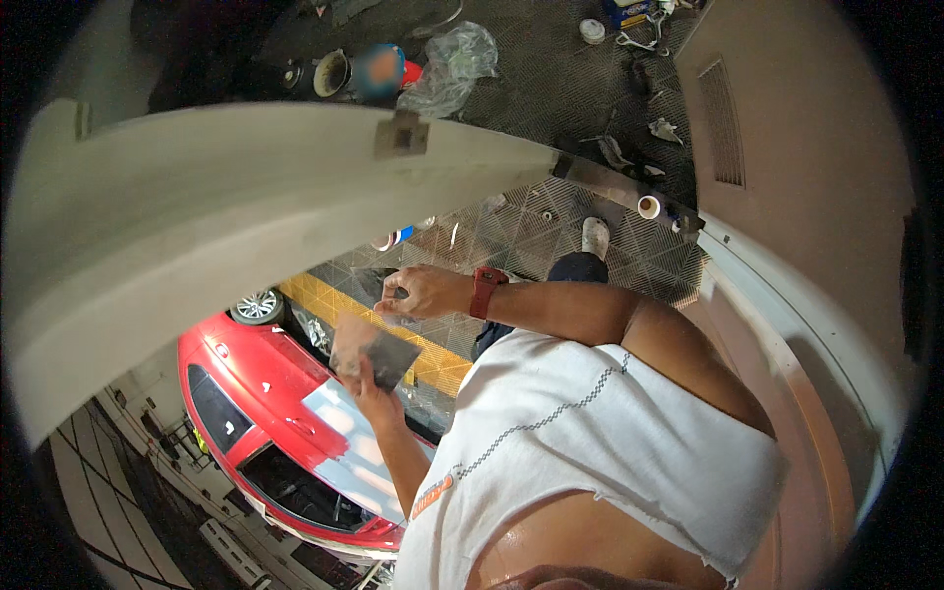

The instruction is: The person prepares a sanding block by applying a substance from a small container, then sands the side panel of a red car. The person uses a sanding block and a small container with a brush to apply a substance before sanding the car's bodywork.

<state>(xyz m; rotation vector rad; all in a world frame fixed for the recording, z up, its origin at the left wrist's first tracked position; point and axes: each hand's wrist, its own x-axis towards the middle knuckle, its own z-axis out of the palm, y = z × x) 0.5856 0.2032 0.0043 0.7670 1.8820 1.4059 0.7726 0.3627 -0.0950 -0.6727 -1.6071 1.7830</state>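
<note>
A small dark grey square sheet (395, 360), perhaps sandpaper, is pinched in my left hand (366, 379), with the thumb across it and the fingers smeared by motion. My right hand (428, 292), with a red watch (486, 293) on its wrist, is just above and to the right of that sheet. Its thumb and forefinger curl together into a ring. A faint dark patch shows by those fingertips, too blurred to name. Both hands are close to the lower edge of a large pale curved panel (265, 182), apart from it as far as I can see.
A red car (265, 393) with a grey patch on its side stands at the left, beyond a yellow floor stripe (339, 307). A clear plastic bag (457, 69) and a tin (332, 74) lie past the panel. A white cup (649, 206) stands near my shoe (595, 237).
</note>
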